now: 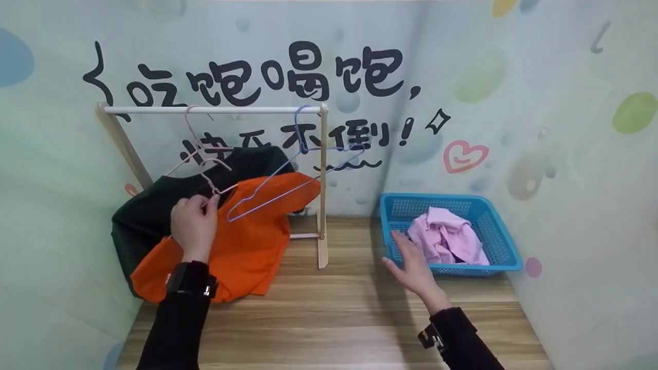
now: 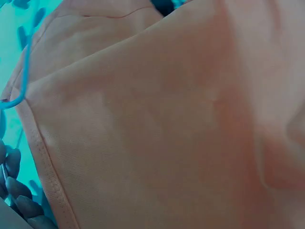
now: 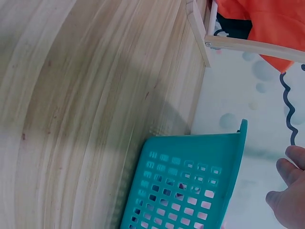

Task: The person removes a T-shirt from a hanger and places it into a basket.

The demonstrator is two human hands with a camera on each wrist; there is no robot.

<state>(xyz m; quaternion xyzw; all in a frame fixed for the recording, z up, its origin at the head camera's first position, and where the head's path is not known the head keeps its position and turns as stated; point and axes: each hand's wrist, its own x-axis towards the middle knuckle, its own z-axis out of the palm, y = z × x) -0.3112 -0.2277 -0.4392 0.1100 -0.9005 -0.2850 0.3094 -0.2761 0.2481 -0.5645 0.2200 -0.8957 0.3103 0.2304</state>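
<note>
Pink hanger (image 1: 205,159) pinched in left hand (image 1: 194,221) grip — over orange shirt (image 1: 241,246).

The left hand (image 1: 194,221) is raised, its fingers curled and pinched together at the top, with the back of the hand facing the camera. The right hand (image 1: 414,262) reaches forward, lower, with straight relaxed fingers spread slightly. Both forearms wear black sleeves.
</note>
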